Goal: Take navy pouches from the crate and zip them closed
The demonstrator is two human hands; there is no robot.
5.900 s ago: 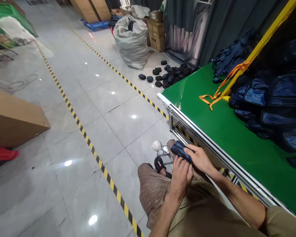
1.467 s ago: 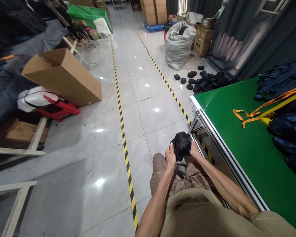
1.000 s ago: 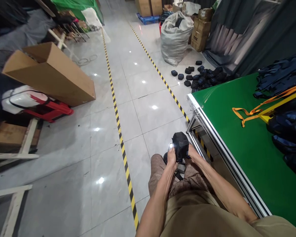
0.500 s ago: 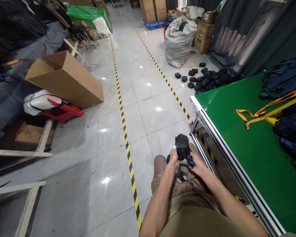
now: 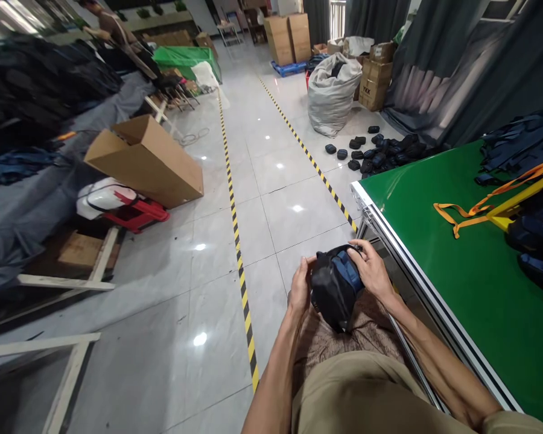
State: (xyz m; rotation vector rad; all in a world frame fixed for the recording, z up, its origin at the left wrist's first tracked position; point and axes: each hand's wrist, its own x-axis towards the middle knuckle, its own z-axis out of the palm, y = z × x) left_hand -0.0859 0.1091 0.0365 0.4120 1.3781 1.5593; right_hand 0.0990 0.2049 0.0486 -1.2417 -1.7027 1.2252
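Note:
A small black and blue bag (image 5: 332, 289) is held between my two hands, just above my lap. My left hand (image 5: 301, 284) grips its left side, fingers partly hidden behind it. On the upper right, my right hand (image 5: 370, 268) has its thumb on the blue part and its fingers at the top edge. The green-topped table (image 5: 416, 241) stands close by my right arm.
A pile of small dark pouches (image 5: 389, 150) lies on the floor beyond the table, near a stuffed white sack (image 5: 332, 96). Left of the striped floor tape (image 5: 238, 253) are a cardboard box (image 5: 163, 160) and wooden frames. A person (image 5: 117, 33) stands at the far left.
The bag has come up and turned, so its blue part now faces up. My right hand has shifted from its lower right side to its upper right. The camera view has swung slightly left.

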